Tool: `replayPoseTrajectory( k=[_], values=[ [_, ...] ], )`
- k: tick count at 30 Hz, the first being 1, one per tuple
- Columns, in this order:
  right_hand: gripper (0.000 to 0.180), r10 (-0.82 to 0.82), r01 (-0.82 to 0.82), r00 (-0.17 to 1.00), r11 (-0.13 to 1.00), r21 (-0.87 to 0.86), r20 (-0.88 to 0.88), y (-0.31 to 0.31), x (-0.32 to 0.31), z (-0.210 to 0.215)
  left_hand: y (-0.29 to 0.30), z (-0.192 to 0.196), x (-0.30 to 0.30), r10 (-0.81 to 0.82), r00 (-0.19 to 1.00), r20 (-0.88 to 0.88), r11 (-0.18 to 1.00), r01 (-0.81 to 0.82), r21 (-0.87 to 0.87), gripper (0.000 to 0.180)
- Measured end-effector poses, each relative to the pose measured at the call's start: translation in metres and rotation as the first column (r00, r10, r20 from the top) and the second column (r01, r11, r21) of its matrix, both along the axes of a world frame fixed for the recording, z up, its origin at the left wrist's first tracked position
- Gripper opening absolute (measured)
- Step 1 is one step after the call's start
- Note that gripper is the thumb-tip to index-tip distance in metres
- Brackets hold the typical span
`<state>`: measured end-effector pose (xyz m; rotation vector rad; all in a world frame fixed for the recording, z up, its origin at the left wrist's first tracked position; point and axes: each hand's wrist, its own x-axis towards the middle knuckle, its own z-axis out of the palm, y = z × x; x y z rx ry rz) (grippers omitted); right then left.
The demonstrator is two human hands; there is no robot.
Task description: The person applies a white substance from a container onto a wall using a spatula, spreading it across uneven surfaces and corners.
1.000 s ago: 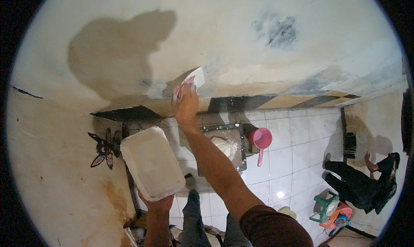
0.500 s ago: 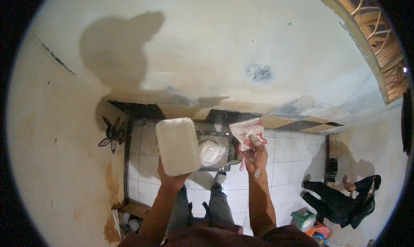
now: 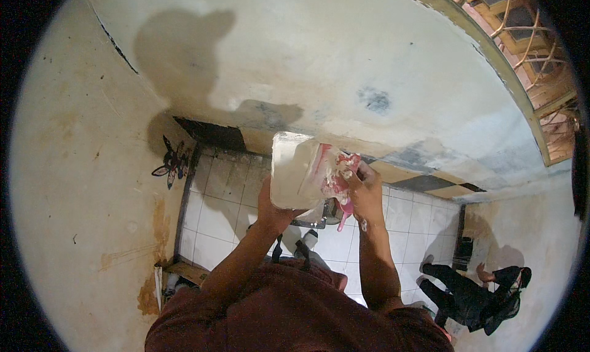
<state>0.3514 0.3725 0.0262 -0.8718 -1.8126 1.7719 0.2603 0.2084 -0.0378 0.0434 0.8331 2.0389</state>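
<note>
Left hand (image 3: 273,209) gripping white plaster board (image 3: 294,172) from beneath; right hand (image 3: 364,192) pinching pink scraper (image 3: 335,171) against board's right edge. Probably stiff, paste-heavy, slippery; best held underneath, kept level.

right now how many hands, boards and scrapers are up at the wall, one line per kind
hands: 2 (left hand, right hand)
white board: 1, held by the left hand
pink scraper: 1, held by the right hand against the board
total: 4
</note>
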Motion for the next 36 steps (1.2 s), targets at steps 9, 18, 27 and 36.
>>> replayPoseTrajectory(
  k=[9,18,27,36],
  values=[
    [0.02,0.078,-0.122,0.981,0.96,0.252,0.178,0.012,-0.01,-0.001,0.001,-0.001,0.0,-0.065,0.869,-0.49,0.996,0.027,-0.084,0.053],
    [0.025,0.099,-0.111,0.985,0.99,0.081,0.138,0.015,-0.016,0.004,0.018,0.008,-0.009,-0.06,0.977,-0.204,0.985,0.091,0.145,0.062],
    [0.023,0.095,-0.089,0.995,0.987,-0.138,0.041,0.018,-0.026,-0.013,0.033,0.004,-0.011,-0.183,0.977,0.109,0.96,0.153,0.236,0.067],
    [0.022,0.132,-0.134,0.991,0.982,-0.135,-0.024,0.02,-0.024,-0.013,0.038,0.007,0.004,0.015,0.79,-0.613,0.959,0.161,0.231,0.066]
  ],
)
